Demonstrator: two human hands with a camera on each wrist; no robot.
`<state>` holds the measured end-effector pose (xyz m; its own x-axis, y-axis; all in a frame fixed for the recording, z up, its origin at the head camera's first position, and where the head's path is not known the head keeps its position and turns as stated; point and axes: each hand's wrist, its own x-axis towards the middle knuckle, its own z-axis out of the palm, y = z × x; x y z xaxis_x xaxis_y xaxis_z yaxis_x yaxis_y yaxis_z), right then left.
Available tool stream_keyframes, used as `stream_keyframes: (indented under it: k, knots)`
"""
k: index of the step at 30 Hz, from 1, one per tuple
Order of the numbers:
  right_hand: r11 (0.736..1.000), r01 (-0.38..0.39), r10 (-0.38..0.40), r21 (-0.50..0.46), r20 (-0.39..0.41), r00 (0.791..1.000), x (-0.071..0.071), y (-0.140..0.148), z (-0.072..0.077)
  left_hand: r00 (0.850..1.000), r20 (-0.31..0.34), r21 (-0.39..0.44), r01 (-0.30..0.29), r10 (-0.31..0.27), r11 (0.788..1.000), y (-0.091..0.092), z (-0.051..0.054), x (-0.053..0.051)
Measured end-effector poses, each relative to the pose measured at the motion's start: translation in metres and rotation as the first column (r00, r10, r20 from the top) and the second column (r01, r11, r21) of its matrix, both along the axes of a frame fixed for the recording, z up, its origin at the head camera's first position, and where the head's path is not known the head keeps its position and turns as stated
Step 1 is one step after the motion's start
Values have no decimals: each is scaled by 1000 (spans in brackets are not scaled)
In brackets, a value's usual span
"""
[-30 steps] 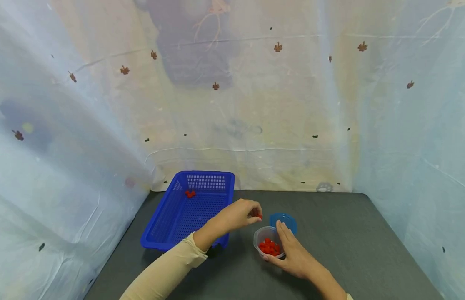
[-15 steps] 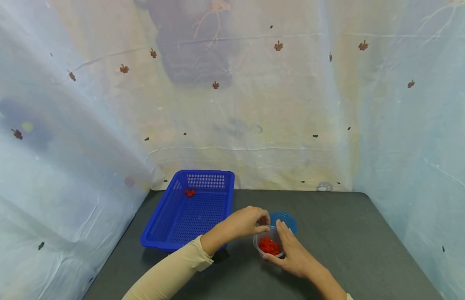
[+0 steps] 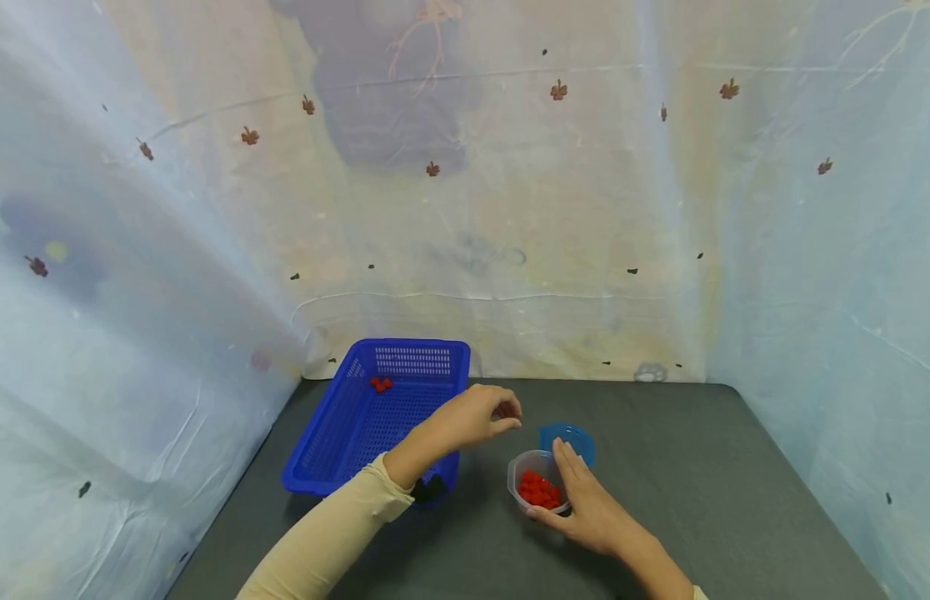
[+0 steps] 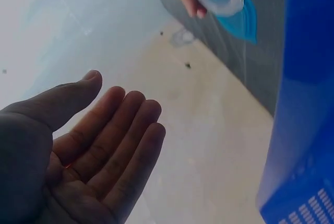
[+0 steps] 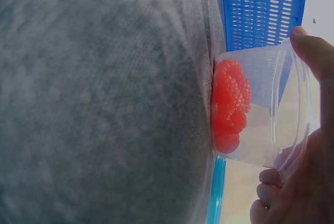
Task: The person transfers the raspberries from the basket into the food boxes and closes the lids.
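Observation:
A clear plastic tub [image 3: 516, 472] stands on the dark table with several red pieces [image 3: 537, 490] in its bottom. My right hand [image 3: 594, 510] grips its right side, and in the right wrist view the thumb and fingers of that hand [image 5: 305, 169] hold the rim of the tub [image 5: 263, 109]. My left hand [image 3: 468, 417] hovers between the tub and a blue basket [image 3: 303, 454]; in the left wrist view this hand [image 4: 104, 156] is empty, its fingers loosely extended. More red pieces [image 3: 381, 385] lie at the basket's far left.
Behind the tub, partly covered by my right fingers, lies a blue lid [image 3: 577, 442]. Dark items [image 3: 429, 490] show at the basket's near right corner, beside my left sleeve [image 3: 333, 533]. A patterned sheet [image 3: 502, 208] hangs behind the table.
My left hand moved right to just over the tub, then drew back left and up toward the basket. The red piece seen earlier in its fingers no longer shows. The right hand stayed put.

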<state>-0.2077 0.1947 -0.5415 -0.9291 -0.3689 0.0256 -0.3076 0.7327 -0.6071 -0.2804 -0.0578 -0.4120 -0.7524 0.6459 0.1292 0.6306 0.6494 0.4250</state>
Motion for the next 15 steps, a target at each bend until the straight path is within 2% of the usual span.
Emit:
stream_keyframes:
  k: [6, 15]
  knots:
    - [1000, 4, -4, 1, 9, 1000, 1, -1, 1, 999, 19, 59, -52, 51, 997, -18, 6, -17]
    - [1000, -1, 1, 7, -4, 1000, 1, 0, 3, 984, 29, 113, -181, 178, 977, -50, 2, -52]
